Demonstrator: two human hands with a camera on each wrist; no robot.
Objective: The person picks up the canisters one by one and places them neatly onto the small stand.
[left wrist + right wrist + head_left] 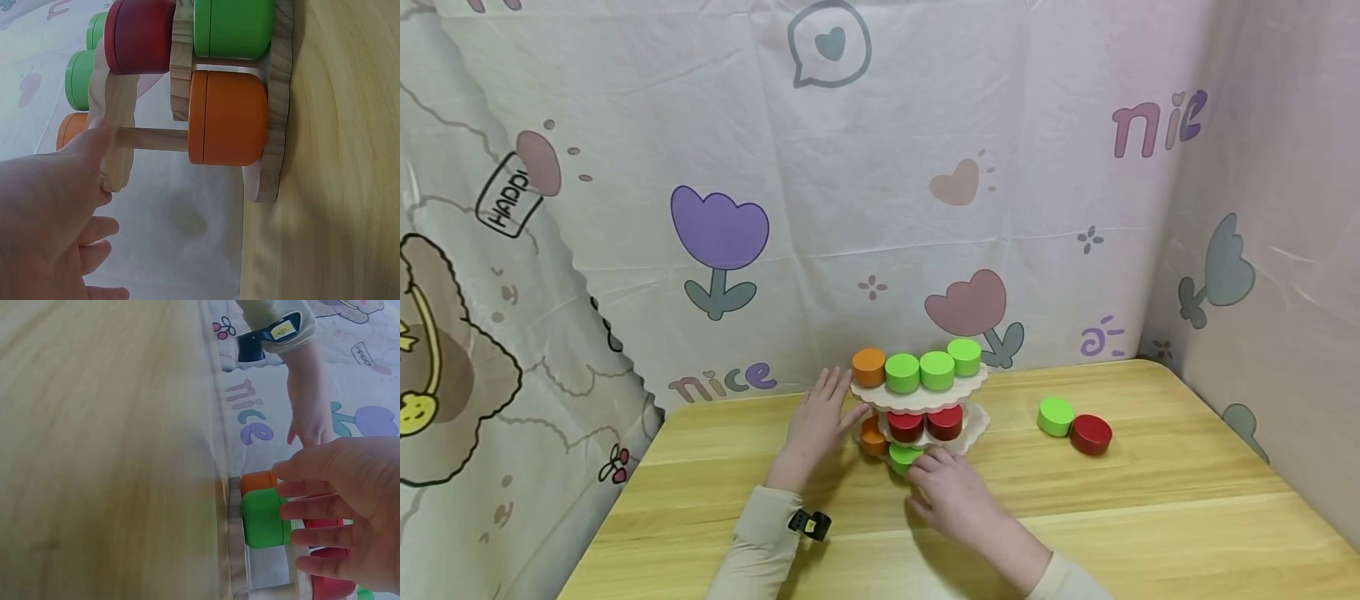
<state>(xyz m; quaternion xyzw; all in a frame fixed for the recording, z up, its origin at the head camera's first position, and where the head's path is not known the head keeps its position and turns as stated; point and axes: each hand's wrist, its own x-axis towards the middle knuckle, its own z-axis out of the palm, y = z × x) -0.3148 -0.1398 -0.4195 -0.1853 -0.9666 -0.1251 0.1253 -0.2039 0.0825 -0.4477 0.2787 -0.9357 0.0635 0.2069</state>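
A tiered wooden stand with scalloped shelves (917, 400) stands on the table. Its top shelf carries an orange round block (868, 368) and several green ones (902, 373). Two red blocks (945, 422) sit on the middle shelf. Down on the bottom shelf are another orange block (228, 117) and a green block (262, 519). My left hand (820, 421) is at the stand's left side, its thumb touching the top shelf's edge and its other fingers spread. In front of the lower green block, my right hand (951, 492) has extended fingers; whether they touch it, I cannot tell.
To the right of the stand, a loose green block (1056, 417) and a loose red block (1091, 435) lie side by side on the wooden table (1187, 517). A printed cloth (880, 167) hangs right behind the table. A black band (810, 524) is on the left sleeve.
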